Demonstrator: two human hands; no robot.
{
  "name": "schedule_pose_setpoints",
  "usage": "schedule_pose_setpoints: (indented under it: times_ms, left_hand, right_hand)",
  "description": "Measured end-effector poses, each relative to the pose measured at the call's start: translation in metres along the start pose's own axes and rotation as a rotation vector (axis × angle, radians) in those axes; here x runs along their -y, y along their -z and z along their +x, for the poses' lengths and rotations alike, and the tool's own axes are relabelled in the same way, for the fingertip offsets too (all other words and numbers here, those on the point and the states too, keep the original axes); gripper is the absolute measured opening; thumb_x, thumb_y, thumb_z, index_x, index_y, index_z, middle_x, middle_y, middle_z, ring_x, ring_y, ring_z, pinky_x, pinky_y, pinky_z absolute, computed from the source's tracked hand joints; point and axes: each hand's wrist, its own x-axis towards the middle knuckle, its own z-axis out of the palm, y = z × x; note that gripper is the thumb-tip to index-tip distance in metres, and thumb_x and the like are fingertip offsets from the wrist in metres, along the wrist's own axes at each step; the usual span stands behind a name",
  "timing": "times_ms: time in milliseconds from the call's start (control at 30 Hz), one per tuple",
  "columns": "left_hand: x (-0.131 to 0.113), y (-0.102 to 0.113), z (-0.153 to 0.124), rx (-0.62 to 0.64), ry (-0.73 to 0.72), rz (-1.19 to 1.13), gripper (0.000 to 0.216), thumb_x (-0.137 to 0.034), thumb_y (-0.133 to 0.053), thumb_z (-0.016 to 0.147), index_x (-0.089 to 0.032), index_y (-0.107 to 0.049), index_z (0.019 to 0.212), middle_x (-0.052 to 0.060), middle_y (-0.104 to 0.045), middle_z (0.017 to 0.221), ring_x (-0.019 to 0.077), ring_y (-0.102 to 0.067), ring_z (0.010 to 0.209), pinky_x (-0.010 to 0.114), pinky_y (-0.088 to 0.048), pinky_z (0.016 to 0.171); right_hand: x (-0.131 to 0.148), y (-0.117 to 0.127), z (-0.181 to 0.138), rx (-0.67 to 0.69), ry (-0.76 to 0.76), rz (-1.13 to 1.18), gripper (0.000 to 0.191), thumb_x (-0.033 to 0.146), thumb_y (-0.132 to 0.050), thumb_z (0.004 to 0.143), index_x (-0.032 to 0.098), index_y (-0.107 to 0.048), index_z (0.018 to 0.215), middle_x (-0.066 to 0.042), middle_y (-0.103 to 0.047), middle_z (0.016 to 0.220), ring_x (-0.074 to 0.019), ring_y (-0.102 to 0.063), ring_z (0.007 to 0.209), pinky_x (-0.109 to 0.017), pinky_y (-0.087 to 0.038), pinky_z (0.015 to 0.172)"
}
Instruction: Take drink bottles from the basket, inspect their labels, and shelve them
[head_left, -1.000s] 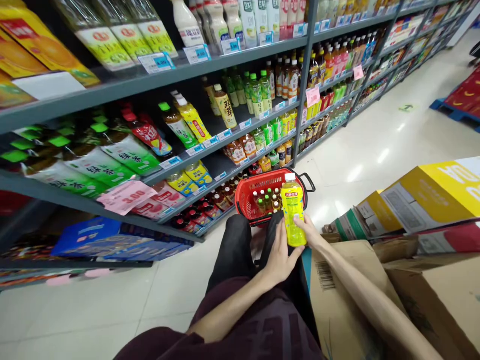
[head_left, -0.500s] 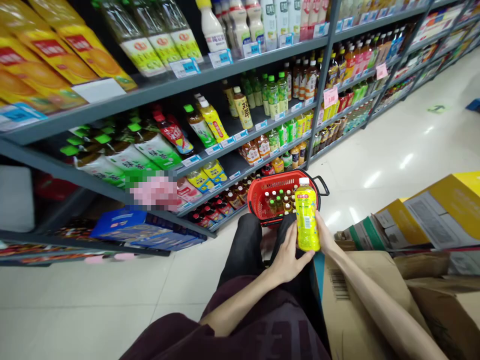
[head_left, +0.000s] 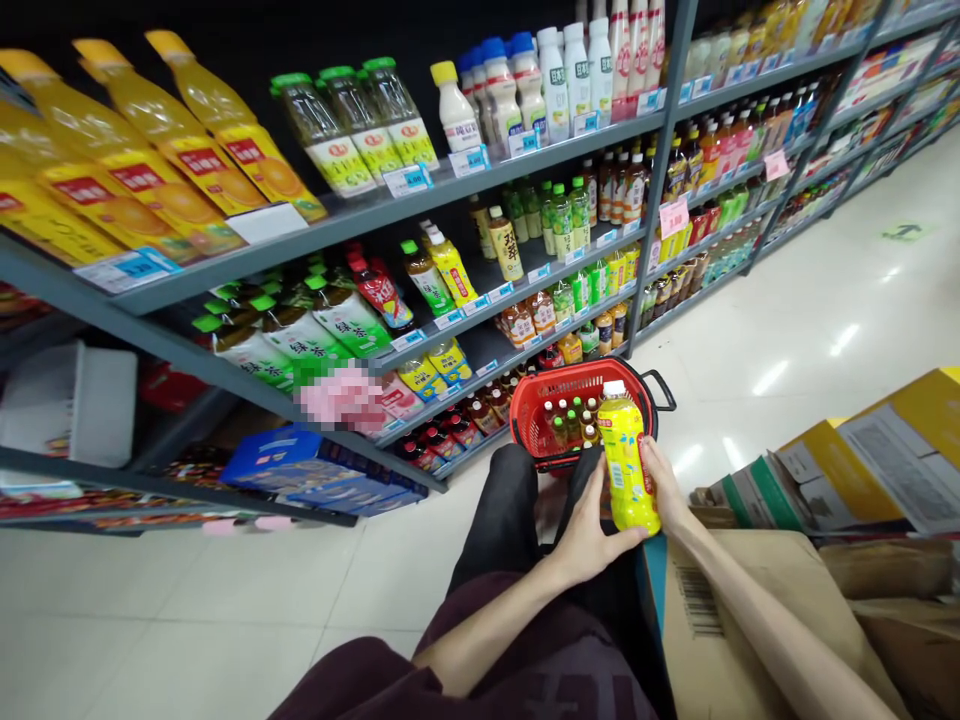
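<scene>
A yellow drink bottle [head_left: 625, 465] with a white cap is held between my two hands, tilted slightly, above my lap. My left hand [head_left: 589, 535] grips its lower left side, the thumb lying along the base. On the right side, my right hand [head_left: 664, 485] closes on it with the fingers partly hidden behind the bottle. Just beyond the bottle, a red shopping basket [head_left: 525, 415] with black handles stands on the floor. Several small bottles [head_left: 574, 420] with white and green caps are inside it.
Grey shelves [head_left: 420, 190] of drinks run along the left and ahead. Orange juice bottles [head_left: 180, 150] fill the upper left shelf. Cardboard boxes [head_left: 757, 600] are stacked close on my right, under my right forearm. A blue carton [head_left: 300, 465] sits low at the left.
The bottle has been turned between my hands, so its barcode has shifted left and a different part of the label shows. My view has tilted upward a little, showing more upper shelf.
</scene>
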Motion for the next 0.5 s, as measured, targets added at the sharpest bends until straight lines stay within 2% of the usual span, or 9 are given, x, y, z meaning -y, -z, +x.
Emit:
schedule_pose_setpoints:
  times_ms: [100, 200, 333, 500]
  left_hand:
    - [0.0018, -0.0007, 0.0009, 0.028, 0.003, -0.058, 0.109, -0.036, -0.082, 0.079, -0.028, -0.015, 0.165, 0.016, -0.036, 0.163, 0.0373, -0.049, 0.141, 0.049, -0.054, 0.105]
    - [0.0059, -0.0005, 0.0024, 0.071, 0.021, -0.151, 0.110, -0.034, -0.082, 0.080, -0.029, -0.013, 0.165, 0.015, -0.031, 0.166, 0.0382, -0.045, 0.144, 0.050, -0.054, 0.106]
    - [0.0084, -0.0016, 0.0050, 0.083, 0.104, -0.272, 0.109, -0.031, -0.080, 0.080, -0.030, -0.012, 0.165, 0.014, -0.029, 0.168, 0.0386, -0.042, 0.146, 0.053, -0.052, 0.108]
    - [0.0024, -0.0010, 0.0070, 0.109, 0.195, -0.504, 0.114, -0.024, -0.085, 0.073, -0.027, -0.018, 0.164, 0.014, -0.043, 0.160, 0.0385, -0.046, 0.143, 0.055, -0.047, 0.113]
  right_hand:
    - [-0.0015, -0.0006, 0.0026, -0.060, -0.017, 0.049, 0.041, 0.065, -0.068, 0.086, 0.026, -0.067, 0.095, -0.002, -0.076, 0.088, -0.0252, -0.072, 0.080, -0.037, -0.060, 0.069]
    - [-0.0035, 0.0021, 0.0049, -0.058, -0.048, 0.038, 0.047, 0.070, -0.069, 0.082, 0.023, -0.070, 0.091, -0.004, -0.077, 0.084, -0.0278, -0.073, 0.081, -0.039, -0.060, 0.068]
    - [-0.0054, 0.0070, 0.0066, -0.028, 0.019, -0.038, 0.040, 0.063, -0.072, 0.084, 0.023, -0.069, 0.086, -0.001, -0.074, 0.080, -0.0226, -0.069, 0.073, -0.033, -0.055, 0.065]
    - [-0.0064, 0.0081, 0.0067, -0.005, 0.040, -0.077, 0.033, 0.058, -0.070, 0.089, 0.027, -0.067, 0.101, 0.002, -0.069, 0.080, -0.0198, -0.065, 0.071, -0.031, -0.053, 0.064]
